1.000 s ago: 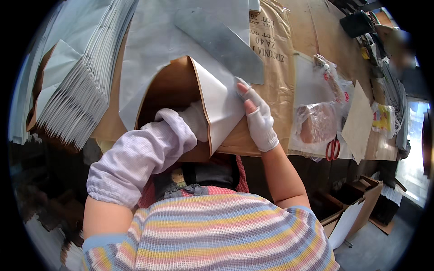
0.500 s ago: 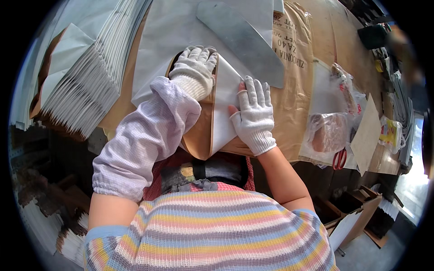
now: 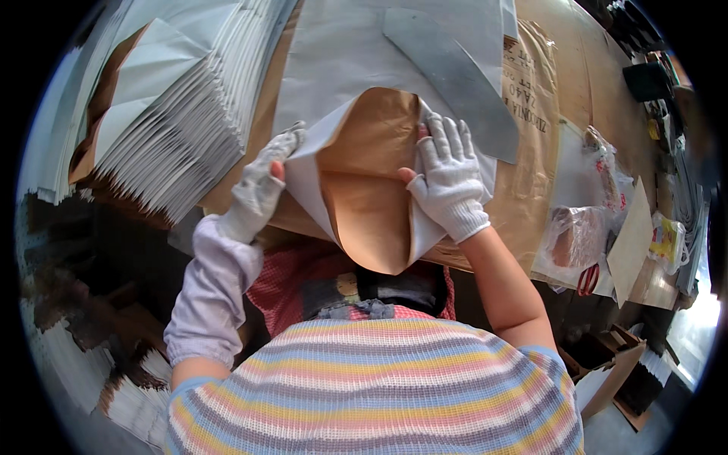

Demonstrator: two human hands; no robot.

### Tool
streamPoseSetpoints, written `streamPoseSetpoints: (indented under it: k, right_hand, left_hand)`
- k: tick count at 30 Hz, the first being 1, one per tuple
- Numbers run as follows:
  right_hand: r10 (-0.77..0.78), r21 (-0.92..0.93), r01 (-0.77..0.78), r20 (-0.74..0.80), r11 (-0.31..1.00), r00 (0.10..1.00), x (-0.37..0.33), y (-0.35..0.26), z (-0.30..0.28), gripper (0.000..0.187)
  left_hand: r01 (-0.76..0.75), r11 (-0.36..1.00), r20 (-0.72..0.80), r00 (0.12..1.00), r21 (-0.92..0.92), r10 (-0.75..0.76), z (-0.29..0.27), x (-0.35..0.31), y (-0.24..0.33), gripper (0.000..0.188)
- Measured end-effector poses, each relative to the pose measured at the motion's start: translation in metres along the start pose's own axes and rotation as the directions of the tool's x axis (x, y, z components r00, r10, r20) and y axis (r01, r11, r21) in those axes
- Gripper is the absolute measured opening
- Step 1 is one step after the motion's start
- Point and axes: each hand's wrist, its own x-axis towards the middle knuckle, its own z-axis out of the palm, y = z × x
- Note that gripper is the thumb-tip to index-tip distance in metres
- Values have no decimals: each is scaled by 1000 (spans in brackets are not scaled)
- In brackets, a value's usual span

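A paper bag [image 3: 371,159], white outside and brown inside, lies in front of me with its near end spread apart, so the brown lining shows. My left hand [image 3: 262,186], in a white glove with the thumb tip bare, is at the bag's left white corner, fingers stretched out along it. On the bag's right side rests my right hand [image 3: 453,178], gloved likewise, with its fingers flat and apart and its thumb reaching toward the brown opening. Beyond the bag, a flat grey metal plate [image 3: 459,80] with a rounded end lies on white paper sheets [image 3: 326,53].
At the left stands a thick stack of folded white paper bags [image 3: 182,125]. Brown printed wrapping paper [image 3: 531,144] covers the table's right part. Farther right are a clear plastic bag [image 3: 576,235], red-handled scissors [image 3: 588,280] and a cardboard piece [image 3: 632,243]. A cardboard box [image 3: 607,356] sits below.
My left hand has come out of the bag's opening and moved to its left outer edge. The opening now gapes wider. My right hand stays on the right side. The view has shifted slightly.
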Motion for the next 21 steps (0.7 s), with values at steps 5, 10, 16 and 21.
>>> streamPoseSetpoints:
  k: [5,10,16,21]
  right_hand:
    - [-16,-46,17,8,999,1000,1,-1,2,78]
    - [-18,-76,18,3,997,1000,0,-1,4,79]
    - [5,-106,2,68,994,998,0,-3,1,73]
    - [241,698,-108,-95,708,966,1,38,17,51]
  left_hand:
    - [-171,893,92,985,416,146,10,-3,-4,66]
    - [-167,799,168,982,577,84,15,-9,-3,76]
    - [-127,671,251,964,731,-92,23,-8,5,85]
    - [-28,592,248,923,805,-294,37,1,26,97]
